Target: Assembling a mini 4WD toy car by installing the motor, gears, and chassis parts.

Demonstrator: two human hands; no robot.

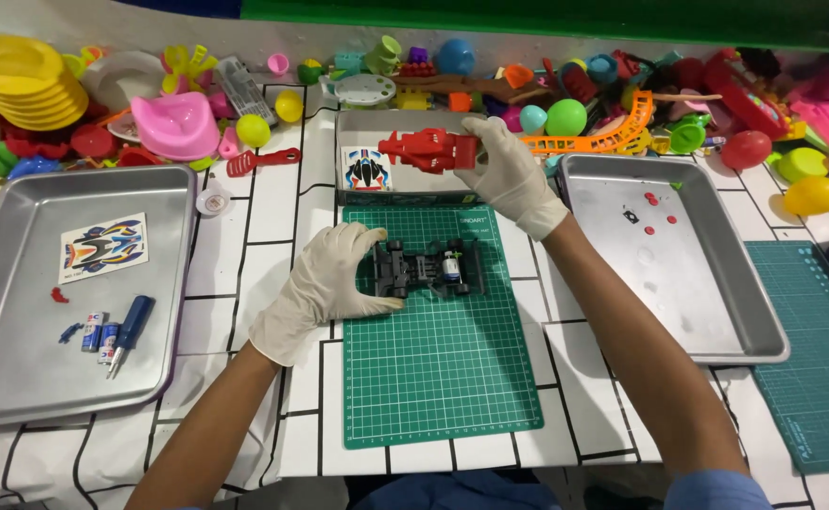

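green cutting mat [433, 378] is spread on the worktop; a black toy car chassis [426, 268] is steadied on it by the gloved left hand [324, 283], while its red body shell [430, 149] is pinched aloft by the right hand [509, 175] (over a small tray [358, 121]).

Bright, even light falls from overhead. The 2 steel trays beside the green cutting mat [443, 378] show soft grey reflections without harsh glare. Shadows under the forearms near the mat are faint. Focus is sharp; straight tabletop [273, 217] lines bow slightly away from the mat.
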